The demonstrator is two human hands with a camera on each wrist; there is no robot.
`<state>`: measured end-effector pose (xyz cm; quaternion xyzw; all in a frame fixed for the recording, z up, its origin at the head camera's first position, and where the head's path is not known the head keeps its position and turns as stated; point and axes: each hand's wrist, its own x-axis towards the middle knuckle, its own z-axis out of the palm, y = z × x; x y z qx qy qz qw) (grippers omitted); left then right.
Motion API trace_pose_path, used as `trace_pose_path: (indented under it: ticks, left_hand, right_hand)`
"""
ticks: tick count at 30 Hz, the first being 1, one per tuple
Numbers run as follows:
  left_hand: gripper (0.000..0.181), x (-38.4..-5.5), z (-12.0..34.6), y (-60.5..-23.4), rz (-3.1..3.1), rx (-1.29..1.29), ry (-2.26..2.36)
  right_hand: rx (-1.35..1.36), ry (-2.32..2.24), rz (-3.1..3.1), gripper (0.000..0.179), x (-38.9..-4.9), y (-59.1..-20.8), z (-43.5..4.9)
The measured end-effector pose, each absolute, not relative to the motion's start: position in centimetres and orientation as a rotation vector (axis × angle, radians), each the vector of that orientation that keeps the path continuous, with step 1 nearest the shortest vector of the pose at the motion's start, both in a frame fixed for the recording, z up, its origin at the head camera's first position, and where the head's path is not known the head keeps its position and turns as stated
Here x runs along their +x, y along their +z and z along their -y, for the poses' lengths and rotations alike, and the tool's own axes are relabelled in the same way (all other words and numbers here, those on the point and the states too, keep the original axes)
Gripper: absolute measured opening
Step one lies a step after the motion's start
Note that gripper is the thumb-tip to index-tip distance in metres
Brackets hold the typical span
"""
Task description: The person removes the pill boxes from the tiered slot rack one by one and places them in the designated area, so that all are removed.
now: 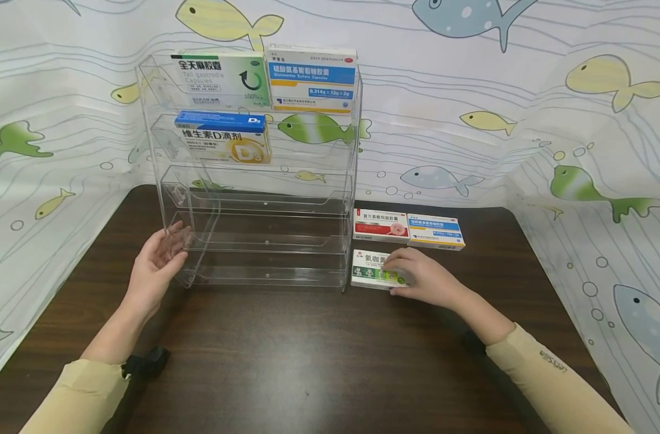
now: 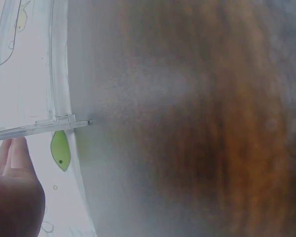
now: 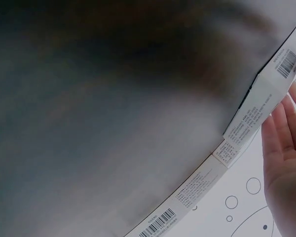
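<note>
A clear acrylic rack (image 1: 267, 278) with stepped tiers stands on the dark wooden table. My left hand (image 1: 153, 271) grips its left side; in the left wrist view, fingers (image 2: 20, 155) lie against one face of the clear panel (image 2: 34, 129), and a sliver of the thumb shows at the other. At the rack's right, my right hand (image 1: 424, 278) holds the right end of a white-and-green medicine box (image 1: 367, 275), which lies flat, printed face up. The right wrist view shows that hand (image 3: 288, 173) beside white box edges (image 3: 254, 111).
Behind the held box lie a red-and-white medicine box (image 1: 380, 225) and a blue-and-white one (image 1: 435, 231), side by side. The rack's top tier bears a green-and-white box (image 1: 221, 79) and a blue-and-white box (image 1: 312, 81). A vitamin D box (image 1: 223, 138) stands one tier lower. Fish-patterned sheeting (image 1: 433, 144) surrounds the table.
</note>
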<state>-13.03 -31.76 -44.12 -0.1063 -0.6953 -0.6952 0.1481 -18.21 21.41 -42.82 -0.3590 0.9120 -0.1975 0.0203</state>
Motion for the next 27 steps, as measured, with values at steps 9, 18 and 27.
trace_pose_path:
  ticks: [9, 18, 27]
  left_hand:
    - [0.047, -13.0, 31.8, -44.1, 1.996, -0.298, -1.996]
    - [0.047, -13.1, 31.7, -44.1, 1.972, -0.318, -2.019]
    - [0.044, -13.0, 31.8, -44.2, 1.982, -0.308, -2.021]
  right_hand:
    - [-1.130, -0.600, -2.843, 0.042, -19.0, -43.0, -21.3]
    - [-1.160, -0.603, -2.852, 0.040, -19.9, -43.0, -21.2]
    - [-1.179, -0.633, -2.850, 0.038, -20.6, -43.1, -21.1]
